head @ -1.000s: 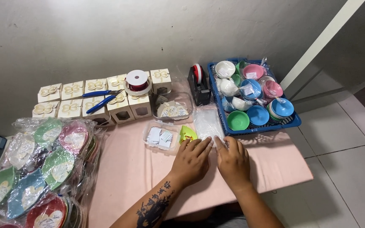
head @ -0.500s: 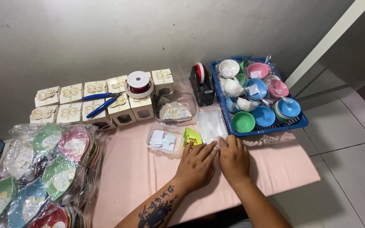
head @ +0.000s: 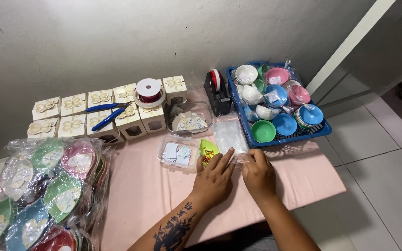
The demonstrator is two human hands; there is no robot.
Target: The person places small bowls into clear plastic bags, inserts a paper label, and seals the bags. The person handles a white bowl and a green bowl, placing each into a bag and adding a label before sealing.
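My left hand (head: pixel 215 178) and my right hand (head: pixel 257 173) rest side by side on the pink tabletop (head: pixel 150 195), fingertips meeting on a clear plastic bag (head: pixel 230 136) that lies flat in front of them. Both pinch its near edge. A small yellow-green packet (head: pixel 207 149) lies just left of my left fingers. Beside it stands a clear tray of small white cards (head: pixel 177 153).
A blue basket (head: pixel 322 130) of coloured bowls sits at the right. A black tape dispenser (head: pixel 217 92), a clear tub of tags (head: pixel 190 122), cream gift boxes (head: pixel 73 104) with blue pliers (head: pixel 105 115) and a ribbon spool (head: pixel 149 92) line the wall. Wrapped coloured plates (head: pixel 43 186) pile at left.
Both hands have slid forward, away from me, onto the near edge of the clear bag. The camera view has shifted slightly.
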